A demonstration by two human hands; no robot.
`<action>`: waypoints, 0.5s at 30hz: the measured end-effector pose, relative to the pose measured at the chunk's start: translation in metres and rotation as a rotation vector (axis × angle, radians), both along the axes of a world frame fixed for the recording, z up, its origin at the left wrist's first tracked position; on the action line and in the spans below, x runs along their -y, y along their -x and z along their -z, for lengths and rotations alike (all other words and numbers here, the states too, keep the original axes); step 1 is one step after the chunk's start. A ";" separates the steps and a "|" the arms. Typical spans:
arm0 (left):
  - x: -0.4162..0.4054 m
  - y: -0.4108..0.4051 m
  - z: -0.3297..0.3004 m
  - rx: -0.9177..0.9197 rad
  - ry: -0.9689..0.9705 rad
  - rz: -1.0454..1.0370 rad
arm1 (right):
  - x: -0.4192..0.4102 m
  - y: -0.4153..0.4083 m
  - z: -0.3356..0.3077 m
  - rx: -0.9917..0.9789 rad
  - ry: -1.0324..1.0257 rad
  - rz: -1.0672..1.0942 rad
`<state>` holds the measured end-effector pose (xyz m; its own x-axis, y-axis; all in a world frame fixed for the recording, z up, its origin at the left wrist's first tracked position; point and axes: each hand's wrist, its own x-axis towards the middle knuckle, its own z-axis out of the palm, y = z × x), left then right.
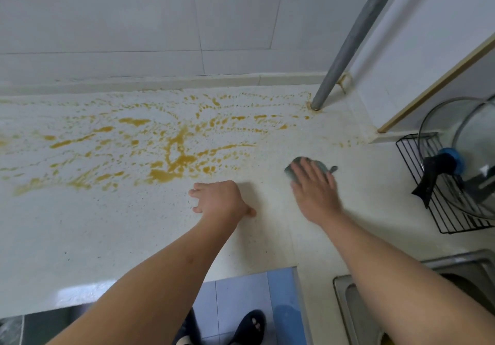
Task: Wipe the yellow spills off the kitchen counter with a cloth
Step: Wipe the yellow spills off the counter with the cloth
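Reading the counter (107, 224) from its left end, the yellow spills (171, 154) cover most of the back half: streaks, droplets and 1 thicker pooled patch near the middle, with a fine trail running on toward the base of the grey pipe (345, 50). The front strip of the counter, nearer the person, looks free of yellow.

Next comes the left hand (219, 197), planted on the counter just in front of the pooled patch. Its fingers look bent at the knuckles with the tips on the surface, holding nothing, apparently bracing the body.

Further right, the right hand (316, 186) lies flat on the grey-green cloth (321, 165), fingers straight and spread, pressing it to the counter rather than gripping it. The cloth sits to the right of the main spill, on a stretch that shows hardly any yellow. The hand is blurred.

At the far right stand a black wire rack (428, 205) holding glass lids, and the steel sink (348, 304) at the lower edge.

By my judgement the job is barely begun: perhaps the right-hand patch has been wiped, but nearly all the yellow is left, so the cloth must work leftward across it.
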<state>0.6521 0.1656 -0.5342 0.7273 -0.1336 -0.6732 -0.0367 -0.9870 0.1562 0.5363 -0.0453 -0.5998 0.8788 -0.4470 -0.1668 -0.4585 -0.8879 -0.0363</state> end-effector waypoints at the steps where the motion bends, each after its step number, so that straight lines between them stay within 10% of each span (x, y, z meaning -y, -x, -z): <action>1: 0.000 0.000 0.002 0.004 0.003 0.002 | 0.013 -0.009 -0.001 0.003 -0.013 0.107; 5: -0.003 0.000 0.008 0.025 0.000 0.020 | -0.004 -0.070 -0.001 0.021 -0.091 0.231; 15: 0.002 0.000 0.008 0.063 -0.064 -0.005 | -0.041 -0.012 -0.001 0.014 -0.086 -0.241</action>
